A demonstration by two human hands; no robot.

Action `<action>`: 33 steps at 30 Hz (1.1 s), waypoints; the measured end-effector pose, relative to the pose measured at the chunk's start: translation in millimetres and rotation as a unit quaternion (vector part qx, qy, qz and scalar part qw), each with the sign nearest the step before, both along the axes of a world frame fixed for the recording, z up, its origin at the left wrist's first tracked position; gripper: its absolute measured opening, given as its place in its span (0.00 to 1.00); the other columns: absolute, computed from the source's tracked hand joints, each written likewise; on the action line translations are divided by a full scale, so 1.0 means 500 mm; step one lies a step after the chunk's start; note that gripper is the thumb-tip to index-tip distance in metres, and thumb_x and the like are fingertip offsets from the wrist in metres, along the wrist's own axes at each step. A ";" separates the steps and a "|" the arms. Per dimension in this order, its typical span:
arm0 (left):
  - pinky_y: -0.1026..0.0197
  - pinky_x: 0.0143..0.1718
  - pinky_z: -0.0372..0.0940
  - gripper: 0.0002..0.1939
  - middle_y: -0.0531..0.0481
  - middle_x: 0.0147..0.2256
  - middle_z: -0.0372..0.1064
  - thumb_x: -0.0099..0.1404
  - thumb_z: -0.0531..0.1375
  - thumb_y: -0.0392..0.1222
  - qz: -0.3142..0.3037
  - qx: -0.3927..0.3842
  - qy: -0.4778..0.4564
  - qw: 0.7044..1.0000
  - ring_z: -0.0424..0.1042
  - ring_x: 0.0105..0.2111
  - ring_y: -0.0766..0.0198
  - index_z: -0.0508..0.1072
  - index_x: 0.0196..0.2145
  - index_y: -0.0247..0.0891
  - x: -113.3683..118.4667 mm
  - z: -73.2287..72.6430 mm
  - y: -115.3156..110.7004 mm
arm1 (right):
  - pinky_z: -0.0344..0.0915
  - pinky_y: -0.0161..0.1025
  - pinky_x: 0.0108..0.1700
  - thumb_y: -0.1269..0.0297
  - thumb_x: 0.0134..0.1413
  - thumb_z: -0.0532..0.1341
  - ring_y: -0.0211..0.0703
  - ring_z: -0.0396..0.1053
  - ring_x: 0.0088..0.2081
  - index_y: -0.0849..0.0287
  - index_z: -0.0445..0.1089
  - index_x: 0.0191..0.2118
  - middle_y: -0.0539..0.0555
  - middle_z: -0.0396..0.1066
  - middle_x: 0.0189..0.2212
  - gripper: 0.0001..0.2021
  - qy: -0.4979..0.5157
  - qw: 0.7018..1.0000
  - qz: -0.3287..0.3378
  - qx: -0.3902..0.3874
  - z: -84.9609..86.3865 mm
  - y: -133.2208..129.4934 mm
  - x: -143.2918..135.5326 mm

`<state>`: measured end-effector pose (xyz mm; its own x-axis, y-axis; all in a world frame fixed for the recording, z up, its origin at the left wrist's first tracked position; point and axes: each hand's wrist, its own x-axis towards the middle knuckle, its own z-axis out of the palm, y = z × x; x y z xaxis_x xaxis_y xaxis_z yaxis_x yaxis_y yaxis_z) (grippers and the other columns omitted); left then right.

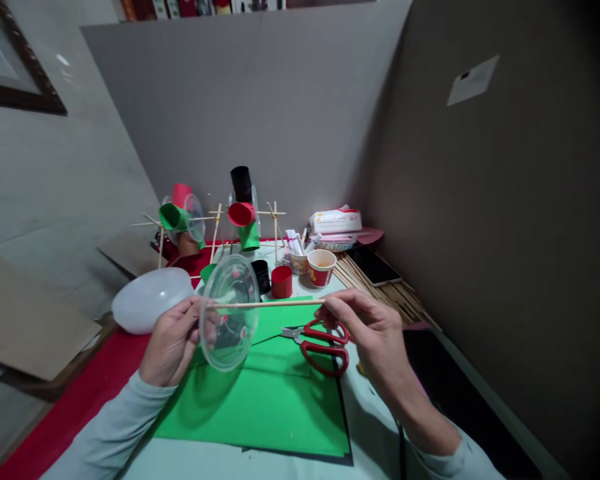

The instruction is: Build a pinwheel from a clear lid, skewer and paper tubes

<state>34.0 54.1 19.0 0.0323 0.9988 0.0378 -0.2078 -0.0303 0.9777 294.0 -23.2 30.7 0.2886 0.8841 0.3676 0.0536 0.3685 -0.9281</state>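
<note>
A thin wooden stick [285,303] runs level between my hands and through a round clear plastic lid [230,357], which stands on edge near the stick's left end. My left hand [173,343] is closed at that end, some of its fingers showing blurred through the lid. Between thumb and fingers, my right hand [373,337] pinches the stick's other end. Beneath it, red-handled scissors [325,350] lie with blades pointing left on green sheets [260,413]. Just past the lid stand a black paper tube [261,277] and a red paper tube [281,283].
Behind are stick frames carrying colored paper tubes, among them a red one [242,214] and a green one [174,217]. A white balloon [151,300] lies left. Right of center stand a paper cup [322,268], markers [296,243], a phone [374,266] and a bundle of sticks [405,297].
</note>
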 end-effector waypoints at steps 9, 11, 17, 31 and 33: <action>0.73 0.08 0.48 0.25 0.58 0.12 0.60 0.53 0.70 0.60 0.035 0.020 0.049 0.998 0.52 0.10 0.75 0.71 0.22 0.35 -0.006 -0.029 0.000 | 0.56 0.32 0.24 0.45 0.62 0.63 0.33 0.60 0.21 0.58 0.68 0.21 0.47 0.63 0.17 0.25 -0.003 0.999 -0.021 -0.040 -0.031 0.012 0.005; 0.73 0.08 0.48 0.26 0.57 0.13 0.60 0.53 0.70 0.62 0.032 0.021 0.049 0.998 0.53 0.10 0.75 0.71 0.22 0.35 -0.004 -0.025 -0.002 | 0.56 0.31 0.24 0.43 0.61 0.63 0.33 0.61 0.21 0.58 0.70 0.23 0.47 0.65 0.17 0.24 0.009 0.998 -0.015 -0.053 -0.038 0.017 0.006; 0.73 0.08 0.49 0.26 0.56 0.14 0.62 0.55 0.69 0.62 -0.001 0.026 0.056 0.998 0.55 0.09 0.74 0.71 0.22 0.34 -0.001 -0.019 -0.009 | 0.55 0.32 0.25 0.43 0.61 0.64 0.34 0.58 0.21 0.58 0.69 0.25 0.47 0.65 0.18 0.23 0.031 0.998 -0.011 -0.061 -0.050 0.023 0.010; 0.69 0.17 0.65 0.03 0.56 0.21 0.72 0.64 0.65 0.38 0.034 0.178 0.077 0.980 0.70 0.17 0.68 0.75 0.33 0.38 0.004 0.006 -0.046 | 0.58 0.31 0.26 0.50 0.64 0.63 0.34 0.61 0.24 0.56 0.67 0.32 0.47 0.71 0.25 0.16 0.032 0.994 0.060 -0.082 -0.050 0.017 -0.012; 0.70 0.18 0.66 0.02 0.56 0.21 0.72 0.64 0.65 0.37 0.028 0.193 0.075 0.978 0.70 0.18 0.68 0.76 0.33 0.38 0.007 0.007 -0.057 | 0.59 0.31 0.26 0.49 0.62 0.65 0.35 0.63 0.25 0.56 0.69 0.33 0.49 0.72 0.26 0.15 0.053 0.989 0.095 -0.102 -0.054 0.017 -0.019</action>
